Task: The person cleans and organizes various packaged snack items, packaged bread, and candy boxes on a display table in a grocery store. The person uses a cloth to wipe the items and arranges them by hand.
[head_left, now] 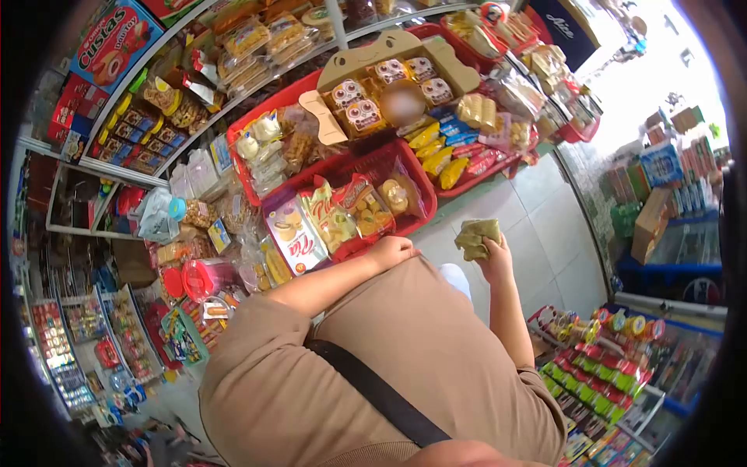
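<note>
A crumpled olive-green cloth (477,238) is in my right hand (498,259), pinched between thumb and fingers over the tiled floor. My left hand (392,253) rests against the front of my brown shirt (405,327) with its fingers curled in. What those fingers hold, if anything, is hidden. Just beyond the left hand stands a red basket (424,183) with a white Pia box (296,236), a pale green snack packet (334,220) and a red-topped packet of cookies (366,206). Neither hand touches these goods.
Behind the basket sits a cardboard tray (447,66) of packaged cakes. Yellow packets (426,137) fill another basket to its right. Shelves of snacks (140,128) rise at the left. Noodle cups (630,323) and green packets stand low right, with stacked cartons (661,163) farther off.
</note>
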`<state>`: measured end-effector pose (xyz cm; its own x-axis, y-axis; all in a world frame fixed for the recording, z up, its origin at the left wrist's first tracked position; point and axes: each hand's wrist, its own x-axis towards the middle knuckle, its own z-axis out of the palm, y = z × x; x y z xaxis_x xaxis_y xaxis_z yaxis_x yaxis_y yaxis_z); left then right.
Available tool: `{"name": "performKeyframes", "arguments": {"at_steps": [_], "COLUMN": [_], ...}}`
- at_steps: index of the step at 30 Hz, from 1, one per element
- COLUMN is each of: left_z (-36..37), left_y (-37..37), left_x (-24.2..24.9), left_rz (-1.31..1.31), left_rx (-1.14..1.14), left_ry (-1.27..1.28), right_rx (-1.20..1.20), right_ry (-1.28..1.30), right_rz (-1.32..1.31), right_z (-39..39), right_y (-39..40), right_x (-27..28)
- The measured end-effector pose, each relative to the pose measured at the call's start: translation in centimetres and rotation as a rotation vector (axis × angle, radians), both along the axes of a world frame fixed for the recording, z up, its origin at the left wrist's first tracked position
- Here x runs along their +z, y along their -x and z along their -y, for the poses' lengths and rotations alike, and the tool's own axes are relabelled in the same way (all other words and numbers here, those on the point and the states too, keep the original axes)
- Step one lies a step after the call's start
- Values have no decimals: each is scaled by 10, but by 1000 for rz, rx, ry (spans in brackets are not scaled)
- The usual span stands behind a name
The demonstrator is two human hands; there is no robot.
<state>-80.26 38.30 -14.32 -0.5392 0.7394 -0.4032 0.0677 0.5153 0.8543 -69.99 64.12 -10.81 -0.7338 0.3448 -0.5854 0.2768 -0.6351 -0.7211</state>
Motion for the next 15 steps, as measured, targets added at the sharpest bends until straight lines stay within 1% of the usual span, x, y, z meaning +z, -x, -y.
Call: {"name": "performKeyframes", "arguments": {"at_steps": [3, 4, 5, 6, 7, 8, 9, 10, 11, 12, 13, 15], "left_z": [9, 10, 13, 11, 8, 6, -1, -6, -16, -22, -29, -40], "left_y": [18, 40, 51, 66, 79, 93, 106, 120, 134, 150, 164, 192], "left_x": [-10, -6, -20, 12, 20, 24, 47, 56, 77, 73, 87, 84], "left_rz": [-76, -117, -92, -42, -286, -384, -524, -566, -640, -895, -985, -1073], "left_rx": [157, 302, 410, 466, 527, 575, 640, 665, 699, 704, 661, 701], "left_ry": [-147, -163, -178, -101, -130, -159, -136, -89, -23, -37, 78, 273], "right_rx": [103, 179, 234, 290, 321, 350, 377, 433, 478, 522, 566, 667], "right_ry": [26, 38, 43, 47, 63, 82, 102, 126, 129, 129, 127, 79], "right_rz": [22, 26, 22, 16, 4, -7, -17, -23, -13, -6, 4, -20], "right_z": [-7, -17, -20, -26, -33, -39, -49, -61, -72, -79, -88, -109], "right_y": [40, 63, 79, 96, 113, 130, 146, 162, 177, 193, 208, 234], "right_x": [2, 1, 3, 6, 7, 9, 9, 3, 5, 9, 14, 25]}}
